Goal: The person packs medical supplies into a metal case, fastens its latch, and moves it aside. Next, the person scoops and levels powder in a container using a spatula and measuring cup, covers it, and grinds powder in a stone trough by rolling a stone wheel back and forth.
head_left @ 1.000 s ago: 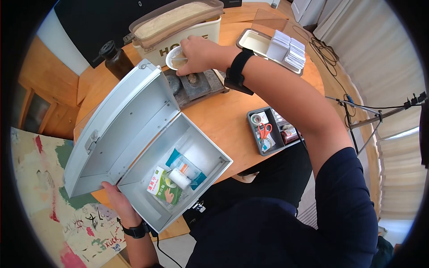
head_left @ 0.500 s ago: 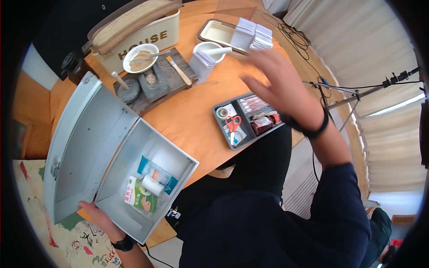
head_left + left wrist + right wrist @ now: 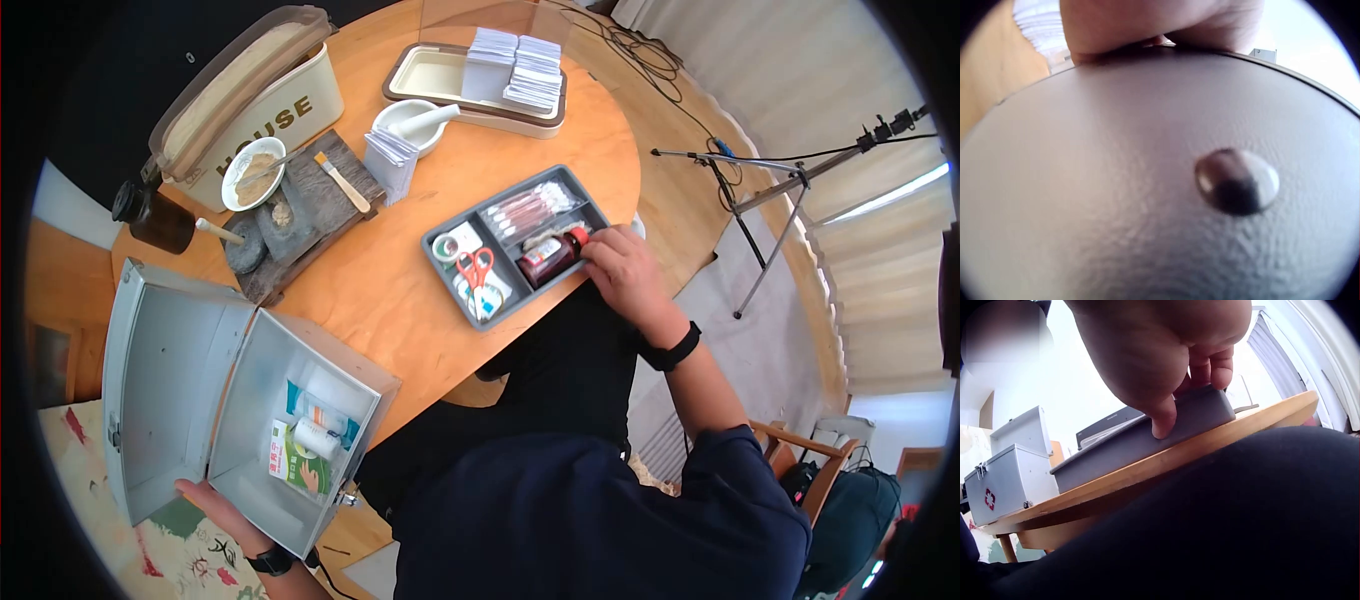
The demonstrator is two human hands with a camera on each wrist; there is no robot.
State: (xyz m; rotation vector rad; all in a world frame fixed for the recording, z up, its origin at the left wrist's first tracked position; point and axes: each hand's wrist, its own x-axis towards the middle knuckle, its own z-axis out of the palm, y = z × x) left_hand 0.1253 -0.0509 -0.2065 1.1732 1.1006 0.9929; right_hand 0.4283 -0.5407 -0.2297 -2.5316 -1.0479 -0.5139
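At the lower left in the head view is an aluminium first-aid box (image 3: 350, 375) with its lid (image 3: 175, 380) raised. Inside lie a blue-and-white packet (image 3: 320, 408), a white roll (image 3: 316, 440) and a green-and-white packet (image 3: 297, 460). My left hand (image 3: 222, 515) rests against the box's lower side, fingers extended; in the left wrist view its palm meets the box's edge. With my right hand (image 3: 625, 275) I grip the right corner of a grey divided tray (image 3: 447, 285), thumb on its outer wall. The tray holds orange-handled scissors (image 3: 478, 270), a dark red bottle (image 3: 548, 262) and cotton swabs (image 3: 528, 210).
Behind the tray stand a mortar with a pestle (image 3: 425, 120), folded papers (image 3: 392, 165) and a lidded tray with paper stacks (image 3: 535, 70). Farther left are a stone slab (image 3: 330, 215), a bowl of powder (image 3: 240, 190), a brown bottle (image 3: 165, 225) and a cream bin (image 3: 310, 85).
My right hand has left the powder bowl, now on the stone slab, and come down to the grey tray's right corner. My left hand stays at the box.
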